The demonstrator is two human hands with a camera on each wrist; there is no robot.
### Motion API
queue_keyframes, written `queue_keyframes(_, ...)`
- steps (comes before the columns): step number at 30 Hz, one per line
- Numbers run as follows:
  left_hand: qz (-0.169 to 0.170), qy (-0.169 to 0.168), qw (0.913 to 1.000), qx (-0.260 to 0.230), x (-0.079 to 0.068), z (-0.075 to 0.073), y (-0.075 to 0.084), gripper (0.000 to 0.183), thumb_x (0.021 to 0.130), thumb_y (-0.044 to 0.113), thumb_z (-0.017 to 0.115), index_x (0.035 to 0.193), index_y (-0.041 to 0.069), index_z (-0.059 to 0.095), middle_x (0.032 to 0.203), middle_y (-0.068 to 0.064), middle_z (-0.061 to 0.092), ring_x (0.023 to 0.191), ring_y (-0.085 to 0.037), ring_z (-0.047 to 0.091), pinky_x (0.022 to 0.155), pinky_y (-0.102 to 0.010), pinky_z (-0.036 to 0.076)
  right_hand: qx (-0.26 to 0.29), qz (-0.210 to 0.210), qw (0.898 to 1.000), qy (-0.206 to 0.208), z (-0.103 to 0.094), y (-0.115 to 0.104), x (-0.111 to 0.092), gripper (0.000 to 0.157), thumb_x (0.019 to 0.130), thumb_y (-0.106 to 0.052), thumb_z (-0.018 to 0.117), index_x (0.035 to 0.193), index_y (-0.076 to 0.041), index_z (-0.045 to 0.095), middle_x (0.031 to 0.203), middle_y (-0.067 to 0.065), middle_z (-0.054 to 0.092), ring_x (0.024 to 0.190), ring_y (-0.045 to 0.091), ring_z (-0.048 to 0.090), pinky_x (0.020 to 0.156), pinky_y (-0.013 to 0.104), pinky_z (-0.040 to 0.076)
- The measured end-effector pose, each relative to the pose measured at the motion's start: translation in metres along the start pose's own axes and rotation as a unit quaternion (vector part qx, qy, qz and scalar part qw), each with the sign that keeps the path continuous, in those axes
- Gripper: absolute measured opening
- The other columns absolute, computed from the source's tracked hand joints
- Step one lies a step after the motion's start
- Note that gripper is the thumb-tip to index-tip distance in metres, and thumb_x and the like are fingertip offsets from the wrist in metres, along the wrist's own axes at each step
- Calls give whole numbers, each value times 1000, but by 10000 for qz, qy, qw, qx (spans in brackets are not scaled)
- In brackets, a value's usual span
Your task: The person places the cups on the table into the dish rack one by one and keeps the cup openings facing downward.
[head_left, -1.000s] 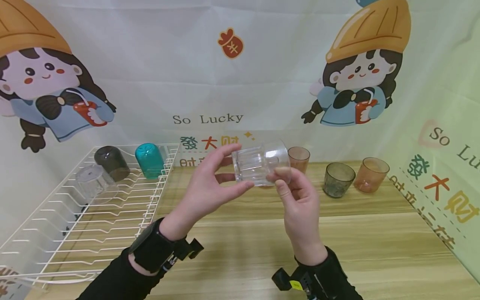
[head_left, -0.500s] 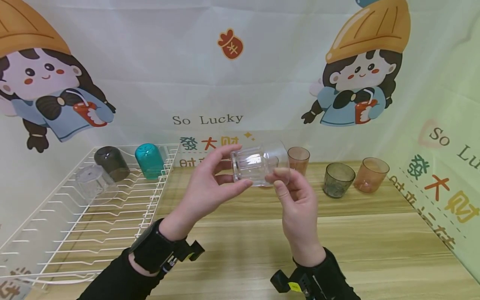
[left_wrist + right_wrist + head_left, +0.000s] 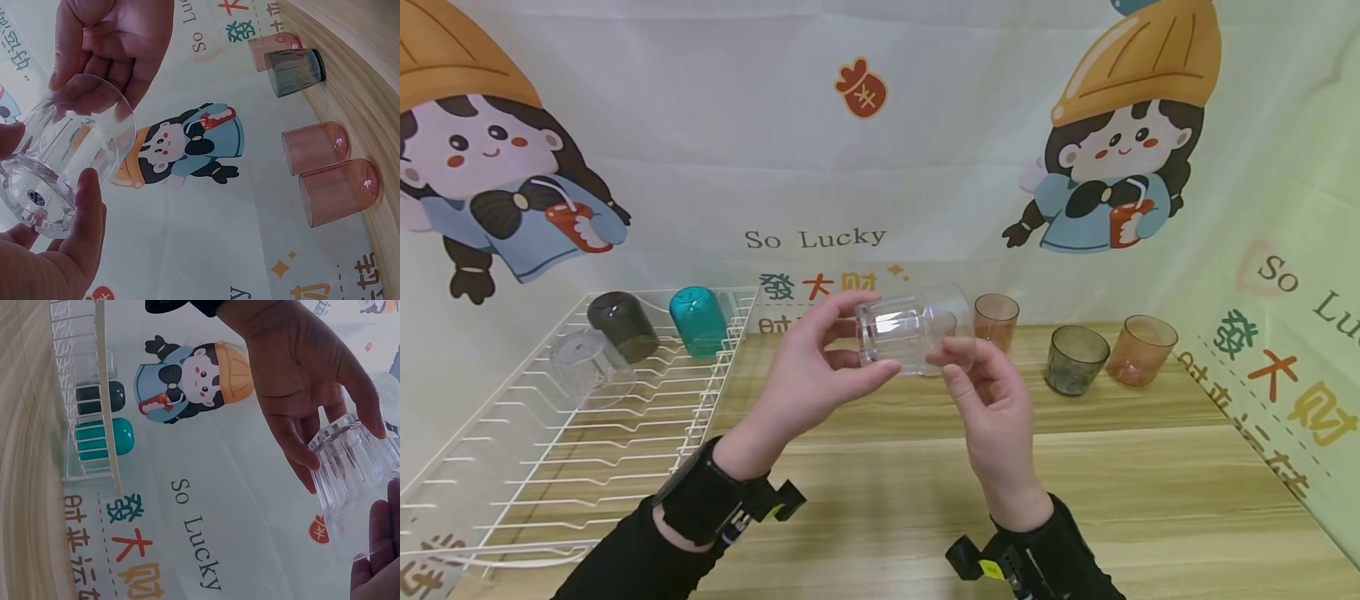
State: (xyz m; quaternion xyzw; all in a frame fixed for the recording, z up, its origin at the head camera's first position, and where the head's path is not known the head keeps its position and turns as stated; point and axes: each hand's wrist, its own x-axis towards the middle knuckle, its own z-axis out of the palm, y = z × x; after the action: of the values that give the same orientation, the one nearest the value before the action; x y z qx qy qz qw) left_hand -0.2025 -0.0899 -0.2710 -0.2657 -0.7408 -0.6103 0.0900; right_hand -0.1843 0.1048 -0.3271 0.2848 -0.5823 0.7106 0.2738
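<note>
A clear drinking glass (image 3: 898, 329) is held on its side above the table, its base to the left and its mouth to the right. My left hand (image 3: 820, 358) grips it around the base end, with thumb and fingers on opposite sides. At the rim, my right hand (image 3: 996, 408) pinches the glass wall; its curled fingers (image 3: 106, 69) show through the clear side in the left wrist view. The right wrist view shows the fluted lower part of the glass (image 3: 350, 456) between the left thumb and fingers.
On the left, a white wire rack (image 3: 617, 462) holds an upturned dark glass (image 3: 623, 325), a teal glass (image 3: 698, 321) and a clear glass (image 3: 587, 367). At the back right stand a grey glass (image 3: 1077, 360) and pink glasses (image 3: 1142, 350) near a printed cloth backdrop (image 3: 940, 167).
The glass and both hands have shifted very slightly left. The hold is otherwise the same, and the rack and standing glasses have not moved.
</note>
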Motion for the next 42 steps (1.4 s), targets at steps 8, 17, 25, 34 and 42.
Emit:
queue_keyframes(8, 134, 54, 9999, 52, -1, -1, 1, 65, 75, -3, 83, 132, 9, 57, 122, -9, 58, 100, -26, 63, 78, -35, 60, 203, 154, 9995, -185, -5, 0, 0, 31, 97, 4, 55, 119, -14, 67, 108, -1, 69, 103, 16, 63, 88, 26, 50)
queue_keyframes(17, 253, 86, 9996, 124, -1, -2, 3, 63, 75, -1, 84, 131, 9, 58, 120, -9, 60, 101, -24, 63, 78, -35, 59, 418, -68, 9983, -395, -11, 2, 2, 28, 98, -7, 62, 125, -9, 63, 118, 1, 67, 114, 20, 58, 98, 30, 47)
queue_keyframes(25, 335, 107, 9992, 192, -1, -4, 5, 62, 74, -1, 84, 130, 7, 59, 118, -10, 60, 100, -24, 63, 79, -34, 59, 450, -120, 9978, -473, -16, -1, 5, 33, 96, -2, 62, 129, -7, 61, 125, 4, 66, 121, 24, 55, 106, 34, 41)
queue_keyframes(34, 283, 187, 9990, 283, -3, -10, 8, 61, 74, -3, 83, 129, 6, 59, 118, -10, 59, 100, -24, 63, 78, -35, 59, 623, -149, 9967, -499, -23, -2, 8, 42, 94, -8, 68, 135, -5, 57, 132, 5, 62, 126, 22, 52, 111, 34, 36)
queue_keyframes(42, 67, 266, 9988, 416, -5, -18, 15, 63, 74, 0, 84, 131, 10, 59, 120, -8, 59, 98, -24, 66, 78, -34, 59, 439, -32, 9977, -523, -30, -6, 9, 51, 92, -10, 70, 138, 4, 51, 139, 11, 57, 129, 28, 49, 109, 36, 37)
